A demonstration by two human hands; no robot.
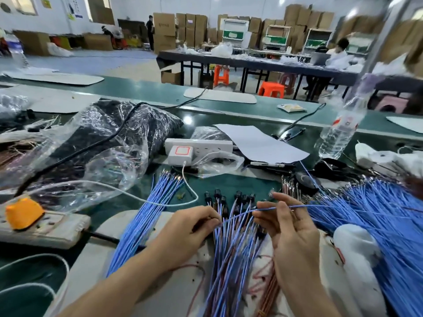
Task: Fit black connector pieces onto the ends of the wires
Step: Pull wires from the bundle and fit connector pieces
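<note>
At the bench (229, 183) front edge, left hand (194, 225) pinched bundled wires (229, 250); right hand (288, 227) pinched one blue wire (304, 206)

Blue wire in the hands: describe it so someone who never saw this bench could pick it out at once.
Start at the fan of loose blue wires on the right side of the bench. A single blue wire leaves it and runs left, pinched by the right hand and reaching the left hand. Unlike its neighbours lying flat, it is raised and nearly level.

Bare surface (231, 182) lies open between left wire bundle (139, 216) and right wire bundle (375, 216); power strip (199, 144) seemingly blocks behind.
</note>
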